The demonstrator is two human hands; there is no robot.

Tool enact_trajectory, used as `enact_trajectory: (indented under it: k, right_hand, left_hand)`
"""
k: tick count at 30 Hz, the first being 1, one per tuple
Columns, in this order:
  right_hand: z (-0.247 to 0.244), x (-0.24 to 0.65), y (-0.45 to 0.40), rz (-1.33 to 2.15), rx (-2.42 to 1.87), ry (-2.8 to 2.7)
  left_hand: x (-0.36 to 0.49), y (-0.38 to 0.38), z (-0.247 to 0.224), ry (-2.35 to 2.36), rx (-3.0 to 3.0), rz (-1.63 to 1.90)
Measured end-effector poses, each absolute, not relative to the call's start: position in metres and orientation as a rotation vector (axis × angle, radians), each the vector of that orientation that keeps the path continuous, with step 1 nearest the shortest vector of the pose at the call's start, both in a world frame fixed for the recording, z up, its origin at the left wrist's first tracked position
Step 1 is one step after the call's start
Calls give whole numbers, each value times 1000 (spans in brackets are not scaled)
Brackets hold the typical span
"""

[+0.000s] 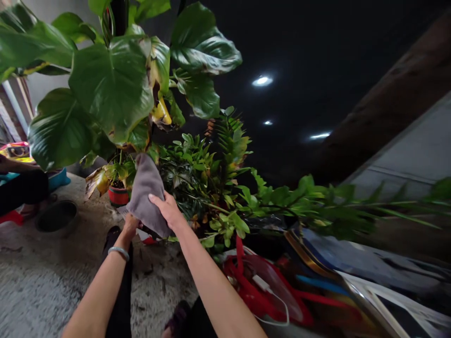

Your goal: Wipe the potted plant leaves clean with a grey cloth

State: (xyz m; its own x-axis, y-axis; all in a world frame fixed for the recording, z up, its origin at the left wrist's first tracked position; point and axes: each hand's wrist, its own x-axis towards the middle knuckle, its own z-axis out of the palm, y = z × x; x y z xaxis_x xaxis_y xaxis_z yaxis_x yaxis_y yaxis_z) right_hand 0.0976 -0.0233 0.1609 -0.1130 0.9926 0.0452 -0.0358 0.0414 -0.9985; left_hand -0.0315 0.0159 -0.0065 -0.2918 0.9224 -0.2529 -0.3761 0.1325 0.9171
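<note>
One grey cloth (pixel 147 190), right in our grip!
Our right hand (pixel 168 209) clamps its side, thumb on top; our left hand (pixel 130 224) touches its lower edge, how closed we can't tell. Big leaves (pixel 112 87) above, red pot (pixel 118 197) just left!

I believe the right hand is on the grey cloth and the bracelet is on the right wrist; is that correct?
Not quite: the head view shows the bracelet on the left wrist, not the right. The right hand is indeed on the grey cloth.
</note>
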Motion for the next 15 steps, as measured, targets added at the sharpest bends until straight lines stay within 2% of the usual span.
enact_trajectory:
  k: [4, 7, 15]
  right_hand:
    - [101, 122, -55, 1318, -1316, -1204]
    - [76, 144, -92, 1426, -1353, -1173]
    - [80, 150, -118, 1446, -1328, -1315]
  left_hand:
    - [-44, 22, -2, 1130, 587, 1632]
    - [-48, 25, 2, 950, 645, 1682]
    - [-34, 32, -1, 1005, 801, 1674]
